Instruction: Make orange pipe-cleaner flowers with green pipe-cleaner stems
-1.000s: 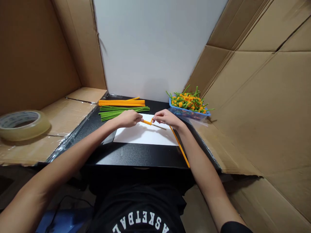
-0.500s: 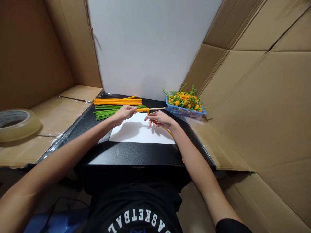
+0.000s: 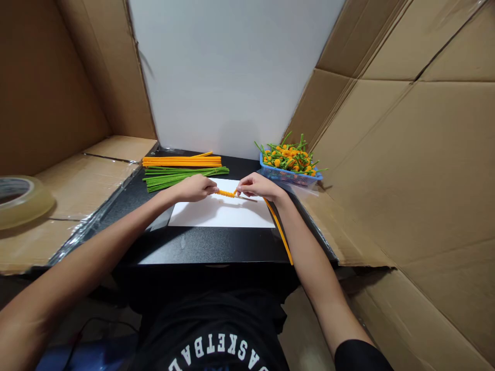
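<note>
My left hand (image 3: 197, 187) is closed on the left end of a thin wooden stick (image 3: 249, 199) with an orange pipe cleaner (image 3: 226, 194) coiled round it. The stick's bare end points right and slightly toward me, low over a white sheet (image 3: 216, 214). My right hand (image 3: 258, 186) pinches the pipe cleaner where it leaves the coil. Its loose end trails from beneath this hand, past the wrist, to the table's front edge.
Straight orange pipe cleaners (image 3: 181, 162) and green ones (image 3: 174, 178) lie at the back left. A blue basket (image 3: 292, 177) of orange-and-green pieces stands back right. A tape roll (image 3: 36, 202) sits on cardboard at left. Cardboard walls (image 3: 406, 154) flank the black table (image 3: 216, 245).
Both hands have come lower, nearer the sheet, with the stick. The right hand's fingers have gone from spread below the stick to pinching the pipe cleaner at the coil's right end.
</note>
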Demonstrator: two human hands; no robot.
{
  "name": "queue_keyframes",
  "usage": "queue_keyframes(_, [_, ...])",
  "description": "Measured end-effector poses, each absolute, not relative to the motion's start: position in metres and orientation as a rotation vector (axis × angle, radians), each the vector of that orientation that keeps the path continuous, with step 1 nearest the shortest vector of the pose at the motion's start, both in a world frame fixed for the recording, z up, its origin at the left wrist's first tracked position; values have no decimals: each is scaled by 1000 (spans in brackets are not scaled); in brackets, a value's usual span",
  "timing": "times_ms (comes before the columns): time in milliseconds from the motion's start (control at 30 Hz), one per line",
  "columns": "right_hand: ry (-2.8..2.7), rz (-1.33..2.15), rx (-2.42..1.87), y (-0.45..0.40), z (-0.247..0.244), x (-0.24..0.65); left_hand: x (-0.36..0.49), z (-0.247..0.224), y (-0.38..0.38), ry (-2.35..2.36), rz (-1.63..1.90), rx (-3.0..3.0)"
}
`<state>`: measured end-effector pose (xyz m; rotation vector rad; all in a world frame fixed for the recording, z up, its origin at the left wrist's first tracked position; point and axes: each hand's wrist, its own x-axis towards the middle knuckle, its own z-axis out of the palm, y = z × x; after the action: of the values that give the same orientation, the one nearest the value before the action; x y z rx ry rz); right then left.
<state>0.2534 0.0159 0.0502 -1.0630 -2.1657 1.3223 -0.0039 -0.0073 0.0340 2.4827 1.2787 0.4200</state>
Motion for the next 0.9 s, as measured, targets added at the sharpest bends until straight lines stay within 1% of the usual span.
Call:
queue_keyframes(100, [-2207,1100,-1119,15,45,247,3,24,-10,1531,441,2608])
queue_keyframes(233, [-2254,950,-1144,15,43,242,10,19,-13,1711,448,2636])
queue_keyframes(300, [-2248,915,-1135,15,44,241,11,19,-13,1783,552,2575])
queue_keyframes(400, [-2114,911,-1106,15,45,239,11,19,-10,1802,823,2396])
queue_keyframes(500, [-1924,1007,-1089,14,43,236,11,18,-7,1686,1049,2217])
queue_keyframes(600, [-1813,1160,-1114,12,42,232,13,16,-5,1621,1155,2028])
queue_keyframes(767, [-1730,1415,-1134,12,42,233,18,8,-1,1405,1197,1658])
queue_keyframes(900, [-1640,1663,-1005,18,40,241,17,11,0,1114,1118,1365])
